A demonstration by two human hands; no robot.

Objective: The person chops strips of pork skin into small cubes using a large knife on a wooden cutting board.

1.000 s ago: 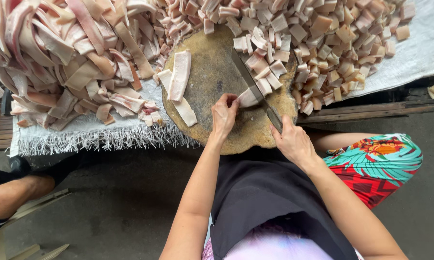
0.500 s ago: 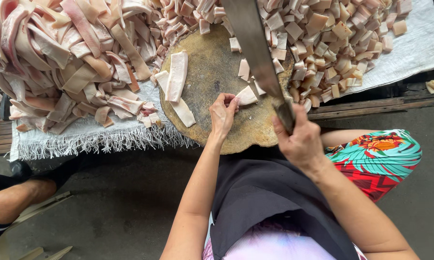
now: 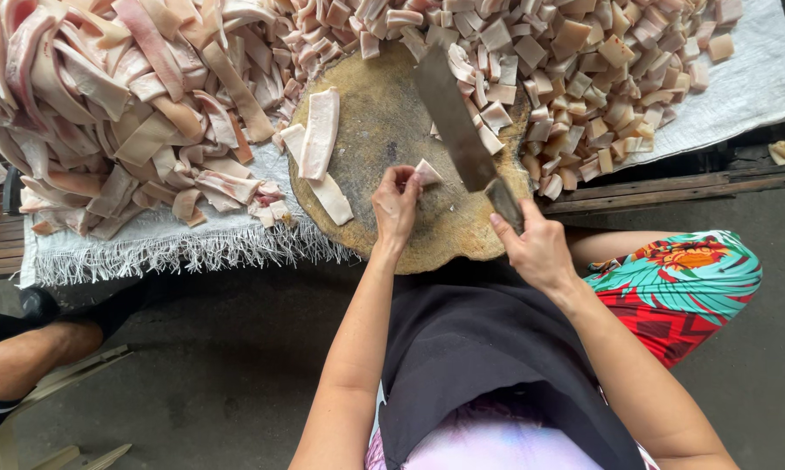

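A round wooden chopping block (image 3: 384, 130) rests on a white cloth. My left hand (image 3: 395, 204) pinches the last small piece of a pale pork-skin strip (image 3: 427, 171) on the block. My right hand (image 3: 536, 248) grips the handle of a big cleaver (image 3: 452, 117), whose blade lies low over the block just right of that piece. Three longer strips (image 3: 319, 132) lie on the block's left side.
A heap of long uncut skin strips (image 3: 105, 96) fills the cloth at the left. A pile of cut squares (image 3: 584, 78) lies behind and right of the block. Another person's leg (image 3: 27, 365) shows at lower left. A wooden slat (image 3: 671, 184) edges the platform.
The cleaver rose high half a second ago and has come back down onto the block. Cut pieces have been swept off the block toward the pile; only a small stub stays under my left fingers.
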